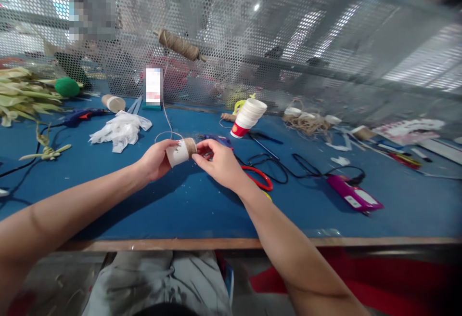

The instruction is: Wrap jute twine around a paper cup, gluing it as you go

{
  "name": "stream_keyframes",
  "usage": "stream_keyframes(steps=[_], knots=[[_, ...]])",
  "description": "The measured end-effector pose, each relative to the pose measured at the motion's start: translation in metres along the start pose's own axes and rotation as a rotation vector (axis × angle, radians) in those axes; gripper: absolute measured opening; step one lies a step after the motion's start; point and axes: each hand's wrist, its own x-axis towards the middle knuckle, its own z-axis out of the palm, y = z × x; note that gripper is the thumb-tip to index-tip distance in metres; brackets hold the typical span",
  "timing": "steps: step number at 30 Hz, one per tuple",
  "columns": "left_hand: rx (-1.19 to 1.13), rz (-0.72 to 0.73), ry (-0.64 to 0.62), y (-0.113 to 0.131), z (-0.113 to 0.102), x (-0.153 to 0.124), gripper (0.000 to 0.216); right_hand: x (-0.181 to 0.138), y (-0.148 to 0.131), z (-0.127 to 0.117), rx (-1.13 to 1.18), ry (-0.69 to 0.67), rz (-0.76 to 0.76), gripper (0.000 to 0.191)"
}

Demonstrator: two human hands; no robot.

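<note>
A white paper cup (177, 155) lies on its side between my hands, just above the blue table. My left hand (159, 160) is wrapped round one end of it. Twine (189, 147) is wound in a tan band round the other end, where the fingers and thumb of my right hand (214, 160) close on the cup's edge. A loose strand runs up from the cup to a twine spool (178, 45) mounted on the perforated metal screen. Blue-handled tools (220, 139) lie partly hidden behind my right hand.
Stacked paper cups (249, 116) stand behind my right hand. Red-handled scissors (260, 177), black cable and a purple power strip (353, 193) lie to the right. Leftward are white lace (121, 129), a blue glue gun (84, 116) and corn husks (27, 92). The perforated screen (231, 32) bounds the back.
</note>
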Motion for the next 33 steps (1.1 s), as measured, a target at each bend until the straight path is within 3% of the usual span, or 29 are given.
stream_keyframes(steps=[5,9,13,18,20,23,26,29,33], knots=[[0.102,0.099,-0.125,-0.006,-0.001,-0.004,0.020,0.005,0.008,0.000,0.104,0.019,0.058,0.019],[0.359,0.247,-0.222,-0.009,-0.007,-0.006,0.020,0.009,0.015,-0.005,0.305,-0.032,0.215,0.021],[0.401,0.218,-0.246,-0.007,-0.009,-0.005,0.025,0.008,0.013,-0.008,0.354,-0.134,0.253,0.016],[0.394,0.093,-0.248,-0.005,-0.011,0.000,0.027,0.009,0.014,-0.014,0.141,-0.276,0.142,0.020],[0.434,0.122,-0.210,-0.007,-0.013,0.002,0.030,0.014,0.023,-0.019,-0.041,-0.169,0.141,0.025],[0.478,0.169,-0.139,-0.010,-0.015,0.005,0.030,0.026,0.047,-0.028,-0.382,0.120,0.252,0.026],[0.523,0.191,-0.089,-0.013,-0.016,0.007,0.028,0.037,0.072,-0.034,-0.595,0.062,0.419,0.028],[0.563,0.208,-0.074,-0.013,-0.017,0.007,0.028,0.046,0.090,-0.036,-0.605,-0.031,0.515,0.023],[0.606,0.226,-0.071,-0.012,-0.016,0.005,0.028,0.051,0.100,-0.033,-0.514,-0.035,0.576,0.012]])
